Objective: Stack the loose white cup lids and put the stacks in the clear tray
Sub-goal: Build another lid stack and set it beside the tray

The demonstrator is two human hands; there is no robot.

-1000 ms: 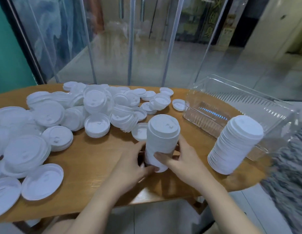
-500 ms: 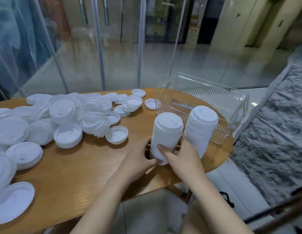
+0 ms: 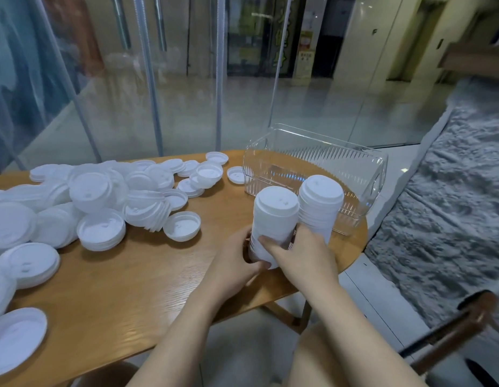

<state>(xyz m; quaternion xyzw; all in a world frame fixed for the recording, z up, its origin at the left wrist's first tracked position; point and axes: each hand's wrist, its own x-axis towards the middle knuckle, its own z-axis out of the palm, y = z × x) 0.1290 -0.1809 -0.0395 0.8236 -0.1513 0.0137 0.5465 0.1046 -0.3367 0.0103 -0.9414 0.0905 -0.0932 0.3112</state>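
A tall stack of white lids (image 3: 275,216) stands upright on the wooden table (image 3: 125,286) near its right end. My left hand (image 3: 234,261) and my right hand (image 3: 301,252) both grip its lower part from either side. A second white stack (image 3: 321,205) stands right beside it, touching it, in front of the clear tray (image 3: 315,155). The tray sits at the table's right edge and looks empty. Several loose white lids (image 3: 100,199) lie heaped on the left half of the table.
The table's right edge (image 3: 357,255) is close to both stacks. A grey textured surface (image 3: 449,208) lies beyond it on the right. A glass wall with metal posts (image 3: 156,88) stands behind the table. A dark wooden bar (image 3: 452,333) shows at lower right.
Both hands have slid the held stack to the right until it stands against the second stack. My head has turned right, so the loose lids shifted left in view.
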